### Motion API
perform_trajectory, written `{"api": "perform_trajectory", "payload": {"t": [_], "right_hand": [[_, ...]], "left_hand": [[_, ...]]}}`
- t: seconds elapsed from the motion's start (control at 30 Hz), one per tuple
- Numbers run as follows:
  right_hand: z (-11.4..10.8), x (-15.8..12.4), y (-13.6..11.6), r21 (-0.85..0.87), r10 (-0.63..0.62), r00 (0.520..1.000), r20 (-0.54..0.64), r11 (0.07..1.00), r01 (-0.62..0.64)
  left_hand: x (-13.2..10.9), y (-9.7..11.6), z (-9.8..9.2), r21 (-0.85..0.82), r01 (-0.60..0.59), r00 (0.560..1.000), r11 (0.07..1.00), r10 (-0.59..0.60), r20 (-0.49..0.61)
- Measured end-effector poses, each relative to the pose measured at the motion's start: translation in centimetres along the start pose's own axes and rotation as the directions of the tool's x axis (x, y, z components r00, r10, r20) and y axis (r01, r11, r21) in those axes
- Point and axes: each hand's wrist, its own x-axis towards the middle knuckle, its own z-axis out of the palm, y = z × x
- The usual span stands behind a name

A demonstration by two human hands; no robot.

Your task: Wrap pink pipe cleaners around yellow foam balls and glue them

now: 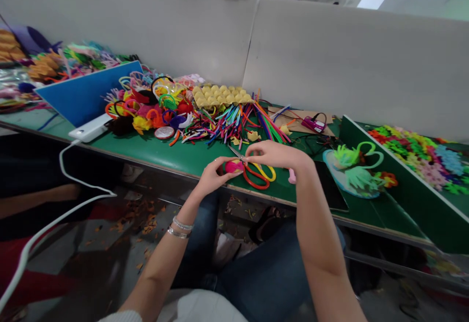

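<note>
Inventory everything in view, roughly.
Scissors: one, red/yellow, centre
Wad: one, pink, centre
Egg tray: one, yellow, rear
Stems: many, mixed, before tray
Craft piles: two, mixed, left
Panels: two, blue left, green right
Box with cable: one, white, left
Gadget: one, magenta, rear right
Slab: one, black, right
Plate: one, pale blue, right
Fuzzy bits: many, mixed, far right
Table: one, green, centre
Partition: one, grey, behind
Scraps: many, orange, floor
Neighbour's arm: one, left
Jeans: one pair, blue, below
Left hand: one, holding wad
Right hand: one, at scissors

Scissors (258,186) before the egg tray (222,96), upright board (395,190) to the right
</note>
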Motion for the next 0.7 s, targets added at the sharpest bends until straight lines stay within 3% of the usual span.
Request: {"api": "perform_trajectory", "payload": {"t": [0.07,0.17,0.2,0.27,0.3,0.37,0.43,0.5,0.6,0.7], "right_hand": [[-0.6,-1.9,0.6,0.061,0.066,0.991,-0.117,0.996,-0.059],[-0.1,-4.0,2.4,0.103,0.314,0.933,-0.175,0.948,-0.300],[0.5,-4.3,3.2,0.081,0.436,0.880,-0.190,0.900,-0.429],[2.3,-4.4,4.7,-0.037,0.670,0.688,-0.279,0.708,-0.705],[3.2,-4.2,5.4,-0.067,0.738,0.604,-0.300,0.616,-0.785],[4.9,-3.7,6.3,-0.067,0.768,0.572,-0.288,0.580,-0.812],[6.0,-3.1,6.7,-0.062,0.757,0.547,-0.358,0.565,-0.823],[6.6,-2.7,6.8,-0.046,0.758,0.509,-0.408,0.540,-0.840],[6.7,-2.3,6.9,0.034,0.789,0.454,-0.414,0.511,-0.859],[6.6,-2.4,7.3,0.133,0.810,0.407,-0.423,0.500,-0.856]], "left_hand": [[0.2,0.1,0.2,-0.274,0.045,0.997,0.961,-0.059,-0.044],[0.8,0.3,1.1,-0.626,0.074,0.984,0.776,-0.159,-0.081],[1.0,0.5,1.5,-0.697,0.099,0.980,0.711,-0.190,-0.055],[1.3,1.0,2.2,-0.783,0.148,0.967,0.605,-0.256,-0.015],[1.4,1.3,2.6,-0.807,0.174,0.958,0.564,-0.286,0.007],[1.4,2.0,3.1,-0.816,0.239,0.935,0.526,-0.350,0.048],[1.2,2.5,3.5,-0.781,0.308,0.918,0.543,-0.384,0.095],[0.8,2.6,3.7,-0.759,0.341,0.920,0.554,-0.362,0.149],[0.1,2.3,3.9,-0.803,0.347,0.932,0.485,-0.277,0.235],[-0.3,2.0,3.8,-0.808,0.396,0.911,0.436,-0.297,0.287]]}}
